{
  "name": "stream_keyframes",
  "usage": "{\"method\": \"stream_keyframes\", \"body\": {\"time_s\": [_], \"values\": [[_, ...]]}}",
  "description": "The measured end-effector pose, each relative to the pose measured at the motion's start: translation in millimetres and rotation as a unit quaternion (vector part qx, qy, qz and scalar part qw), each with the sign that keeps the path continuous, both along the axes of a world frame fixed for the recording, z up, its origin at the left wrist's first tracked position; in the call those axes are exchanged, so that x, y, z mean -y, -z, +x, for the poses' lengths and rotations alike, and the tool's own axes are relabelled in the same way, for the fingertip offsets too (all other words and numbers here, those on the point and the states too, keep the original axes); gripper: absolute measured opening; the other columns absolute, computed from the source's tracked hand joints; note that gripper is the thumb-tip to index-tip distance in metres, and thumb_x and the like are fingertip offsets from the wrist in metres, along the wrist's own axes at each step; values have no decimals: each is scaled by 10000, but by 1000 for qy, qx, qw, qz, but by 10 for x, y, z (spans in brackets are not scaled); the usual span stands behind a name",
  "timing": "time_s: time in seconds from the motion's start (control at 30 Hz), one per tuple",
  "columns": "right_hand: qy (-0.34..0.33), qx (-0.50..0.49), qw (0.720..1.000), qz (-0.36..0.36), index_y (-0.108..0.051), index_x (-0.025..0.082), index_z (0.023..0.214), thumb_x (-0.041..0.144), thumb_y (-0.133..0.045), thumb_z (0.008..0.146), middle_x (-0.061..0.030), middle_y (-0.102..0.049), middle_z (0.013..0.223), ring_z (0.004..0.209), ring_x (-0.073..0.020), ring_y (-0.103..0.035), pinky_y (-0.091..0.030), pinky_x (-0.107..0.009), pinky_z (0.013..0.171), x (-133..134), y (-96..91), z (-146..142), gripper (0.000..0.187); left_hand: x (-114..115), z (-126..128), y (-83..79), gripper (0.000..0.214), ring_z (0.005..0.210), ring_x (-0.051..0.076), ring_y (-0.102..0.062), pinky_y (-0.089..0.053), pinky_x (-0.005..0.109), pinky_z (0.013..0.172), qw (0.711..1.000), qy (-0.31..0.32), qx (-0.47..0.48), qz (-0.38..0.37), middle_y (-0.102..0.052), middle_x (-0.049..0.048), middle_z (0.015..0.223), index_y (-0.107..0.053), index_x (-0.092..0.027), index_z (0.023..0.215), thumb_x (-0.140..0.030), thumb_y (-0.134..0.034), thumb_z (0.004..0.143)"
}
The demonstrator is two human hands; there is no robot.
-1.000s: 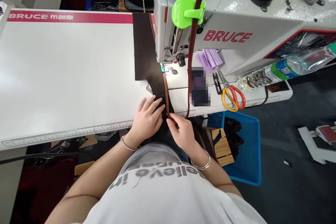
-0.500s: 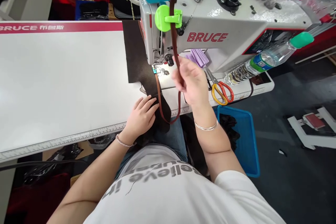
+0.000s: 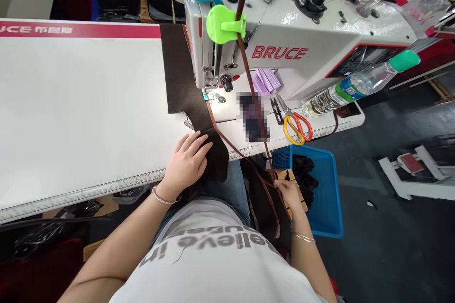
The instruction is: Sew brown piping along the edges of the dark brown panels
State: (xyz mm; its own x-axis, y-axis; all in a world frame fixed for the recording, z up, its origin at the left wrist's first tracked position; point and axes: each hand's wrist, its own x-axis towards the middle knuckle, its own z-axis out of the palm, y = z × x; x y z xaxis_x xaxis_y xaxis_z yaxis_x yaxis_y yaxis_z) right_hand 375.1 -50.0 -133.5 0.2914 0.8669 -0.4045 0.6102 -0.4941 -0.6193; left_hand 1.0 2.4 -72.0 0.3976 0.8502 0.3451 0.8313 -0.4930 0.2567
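My left hand [image 3: 187, 160] lies with fingers spread on a dark brown leather-like piece [image 3: 183, 73], pressing it at the table's front edge. The piece runs back under the needle area of a white sewing machine [image 3: 302, 23]. A narrow brown strip [image 3: 227, 139] leads from the presser foot across the piece towards the right. Low at the right, beyond the table edge, my right hand [image 3: 287, 194] is closed on this strip. Another length of strip rises from that hand up through the green clip [image 3: 225, 24] on the machine head.
Scissors [image 3: 297, 128] with orange and yellow handles, small black snips [image 3: 276, 111] and a plastic bottle [image 3: 351, 87] lie on the machine bed. A pixelated patch hides something beside them. A blue basket [image 3: 334, 189] stands below at the right, beside a wooden surface [image 3: 297, 189].
My right hand has moved down and right from in front of the machine, drawing the strip past the table edge. My left hand has stayed on the leather-like piece.
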Motion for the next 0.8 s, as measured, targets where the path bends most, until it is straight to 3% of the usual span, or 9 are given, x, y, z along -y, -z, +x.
{"method": "stream_keyframes", "body": {"time_s": [0.1, 0.2, 0.3, 0.4, 0.47, 0.57, 0.63, 0.7, 0.8], "values": [[63, 124, 989, -42, -629, 172, 555, 307, -671, 689, -102, -623, 576, 731, -296, -657, -504, -429, 728, 147, 193, 166, 195, 1, 5, 10, 375, 1329, 304, -461, -357, 508, 1135, 1000, -1, -4, 11, -590, 123, 1342, -616, -143, 1226, -136, -473, 880], [82, 169, 982, -13, -710, 132, 781, 294, -610, 737, -170, -704, 797, 882, -316, -665, -489, -450, 837, 62, 138, 151, 195, -1, 6, 15, 374, 1326, 305, -464, -363, 504, 1131, 1000, 0, -4, 16, -592, 123, 1339, -617, -139, 1224, -133, -480, 875], [49, 182, 970, 152, -712, 117, 963, 314, -501, 838, -173, -719, 964, 920, -285, -663, -498, -421, 878, -201, -147, -43, 314, -3, 6, 15, 383, 1331, 301, -462, -365, 509, 1129, 1000, -2, -1, 12, -592, 117, 1342, -613, -156, 1232, -135, -477, 875], [-16, 143, 916, 375, -714, 143, 924, 333, -525, 879, -138, -723, 921, 828, -248, -667, -533, -408, 829, -523, -573, -422, 271, -2, 5, 13, 386, 1334, 302, -460, -365, 510, 1129, 1000, -2, 0, 9, -591, 118, 1343, -615, -155, 1233, -137, -471, 876], [-66, 61, 899, 429, -707, 174, 968, 336, -570, 890, -114, -725, 946, 871, -239, -672, -542, -409, 854, -725, -845, -757, 225, -1, 5, 13, 394, 1339, 302, -455, -366, 516, 1127, 1000, -1, 4, 4, -590, 118, 1345, -615, -161, 1239, -140, -467, 875], [-158, -148, 892, 397, -631, 224, 1191, 373, -616, 891, -92, -698, 1133, 1041, -235, -658, -523, -432, 957, -973, -1136, -1282, 335, -1, 6, 14, 412, 1347, 296, -449, -368, 527, 1124, 1000, -5, 14, -3, -589, 112, 1348, -612, -184, 1254, -143, -462, 872], [-194, -270, 877, 347, -586, 254, 1265, 441, -655, 861, -75, -680, 1163, 1025, -221, -657, -555, -409, 900, -1079, -1246, -1555, 451, -4, 6, 11, 409, 1342, 293, -454, -371, 522, 1123, 1000, -7, 16, -1, -592, 111, 1345, -616, -181, 1249, -145, -461, 872], [-200, -341, 867, 303, -600, 261, 1257, 505, -655, 846, -54, -698, 1008, 839, -189, -666, -580, -345, 713, -1121, -1298, -1689, 482, -6, 4, 4, 394, 1335, 290, -461, -378, 511, 1120, 1000, -6, 14, 2, -597, 110, 1338, -622, -171, 1233, -146, -457, 876], [-145, -336, 875, 317, -699, 230, 1091, 543, -592, 878, 17, -557, 600, 508, -128, -509, -454, -268, 472, -1069, -1232, -1540, 393, -5, -4, -4, 380, 1333, 287, -461, -379, 503, 1121, 1000, -4, 11, 3, -597, 108, 1340, -624, -158, 1220, -145, -450, 882]]}}
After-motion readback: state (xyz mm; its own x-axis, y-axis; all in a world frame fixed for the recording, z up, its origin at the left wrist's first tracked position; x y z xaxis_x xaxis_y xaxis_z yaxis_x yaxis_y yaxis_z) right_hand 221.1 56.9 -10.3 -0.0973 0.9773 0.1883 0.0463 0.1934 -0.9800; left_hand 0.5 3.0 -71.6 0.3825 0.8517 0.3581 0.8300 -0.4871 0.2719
